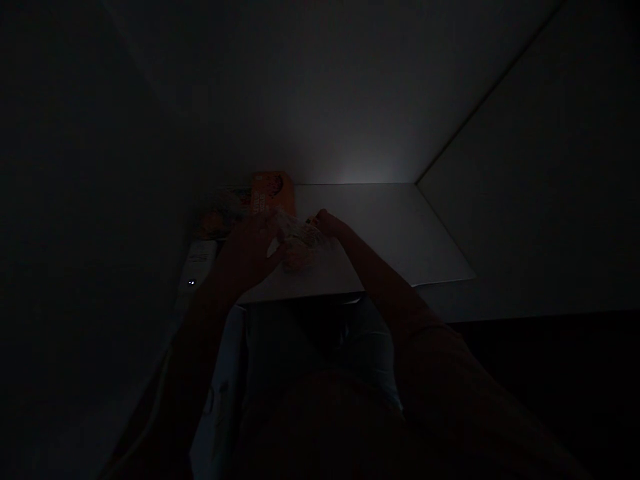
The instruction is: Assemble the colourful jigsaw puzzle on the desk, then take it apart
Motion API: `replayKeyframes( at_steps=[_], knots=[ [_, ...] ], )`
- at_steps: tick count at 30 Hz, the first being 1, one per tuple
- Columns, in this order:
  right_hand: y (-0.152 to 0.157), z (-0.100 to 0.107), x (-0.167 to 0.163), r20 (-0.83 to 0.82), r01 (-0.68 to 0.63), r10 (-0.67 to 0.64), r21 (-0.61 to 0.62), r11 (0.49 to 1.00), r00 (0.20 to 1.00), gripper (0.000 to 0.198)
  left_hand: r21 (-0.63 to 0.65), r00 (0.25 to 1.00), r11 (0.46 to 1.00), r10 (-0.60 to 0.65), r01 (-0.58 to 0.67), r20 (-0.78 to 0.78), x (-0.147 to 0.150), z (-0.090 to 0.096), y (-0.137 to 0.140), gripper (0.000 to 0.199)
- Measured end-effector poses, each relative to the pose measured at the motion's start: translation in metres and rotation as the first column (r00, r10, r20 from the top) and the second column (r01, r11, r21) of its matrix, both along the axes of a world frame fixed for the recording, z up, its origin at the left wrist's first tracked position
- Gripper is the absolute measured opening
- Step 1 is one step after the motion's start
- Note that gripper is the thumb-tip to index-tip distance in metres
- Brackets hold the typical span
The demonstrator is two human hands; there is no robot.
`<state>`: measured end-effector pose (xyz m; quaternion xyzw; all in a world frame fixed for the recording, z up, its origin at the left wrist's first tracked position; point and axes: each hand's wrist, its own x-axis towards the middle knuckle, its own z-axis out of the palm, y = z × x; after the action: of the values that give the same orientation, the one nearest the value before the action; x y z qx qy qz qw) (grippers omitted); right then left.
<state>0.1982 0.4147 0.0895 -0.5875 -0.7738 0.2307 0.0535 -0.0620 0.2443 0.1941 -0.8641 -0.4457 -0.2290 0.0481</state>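
The scene is very dark, so details are faint. A clear plastic bag (299, 257) with something pale orange in it lies on the white table between my hands. My left hand (253, 250) is at the bag's left side, its thumb and index finger closed on the plastic; the other fingers reach forward. At the bag's far right edge, my right hand (327, 223) is closed around a small yellow-and-dark thing (312, 220), whose kind I cannot make out. Just beyond my left hand stands an orange printed box (273, 192).
Dim packages in clear wrapping (217, 217) lie left of the box. A white device (199, 263) with a small lit display is beside my left forearm. The white tabletop (395, 227) meets a wall (360, 120) at the back, with another panel on the right.
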Motion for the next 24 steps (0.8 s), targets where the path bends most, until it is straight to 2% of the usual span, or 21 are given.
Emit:
replayKeyframes(
  at_steps=[4, 8, 10, 12, 14, 17, 20, 22, 24],
  knots=[
    [-0.012, 0.008, 0.003, -0.192, 0.078, -0.082, -0.029, 0.997, 0.978, 0.037, -0.007, 1.000, 1.000, 0.003, -0.003, 0.009, -0.001, -0.002, 0.002, 0.014],
    [-0.024, 0.035, 0.019, -0.405, 0.070, -0.070, -0.014, 0.997, 0.912, 0.029, 0.014, 1.000, 1.000, -0.007, 0.007, -0.004, -0.001, -0.002, 0.003, 0.020],
    [-0.031, 0.056, 0.029, -0.533, 0.046, -0.034, 0.009, 0.999, 0.845, 0.028, 0.014, 1.000, 1.000, -0.022, 0.022, 0.005, 0.000, 0.000, 0.004, 0.021],
    [-0.040, 0.075, 0.034, -0.678, -0.005, 0.019, 0.023, 1.000, 0.735, 0.031, 0.007, 1.000, 1.000, -0.021, 0.021, 0.017, 0.002, 0.002, 0.006, 0.020],
    [-0.052, 0.090, 0.032, -0.740, -0.079, 0.075, 0.030, 0.996, 0.668, 0.038, -0.016, 1.000, 1.000, 0.002, -0.002, 0.019, 0.003, 0.004, 0.007, 0.018],
    [-0.069, 0.096, 0.017, -0.632, -0.202, 0.207, 0.080, 0.976, 0.747, 0.036, -0.025, 0.999, 0.999, 0.042, -0.041, 0.010, 0.005, 0.005, 0.005, 0.017],
    [-0.084, 0.088, 0.005, -0.449, -0.274, 0.362, 0.251, 0.928, 0.817, 0.027, -0.016, 0.999, 0.999, 0.047, -0.047, 0.019, 0.003, 0.002, 0.002, 0.016],
    [-0.093, 0.079, 0.004, -0.320, -0.229, 0.365, 0.392, 0.891, 0.874, 0.028, -0.023, 0.998, 0.998, 0.055, -0.054, 0.024, 0.001, -0.001, 0.001, 0.017],
    [-0.102, 0.068, 0.009, -0.270, -0.188, 0.334, 0.450, 0.873, 0.903, 0.032, -0.034, 0.997, 0.997, 0.074, -0.073, 0.025, -0.001, -0.003, -0.001, 0.017]
  ],
)
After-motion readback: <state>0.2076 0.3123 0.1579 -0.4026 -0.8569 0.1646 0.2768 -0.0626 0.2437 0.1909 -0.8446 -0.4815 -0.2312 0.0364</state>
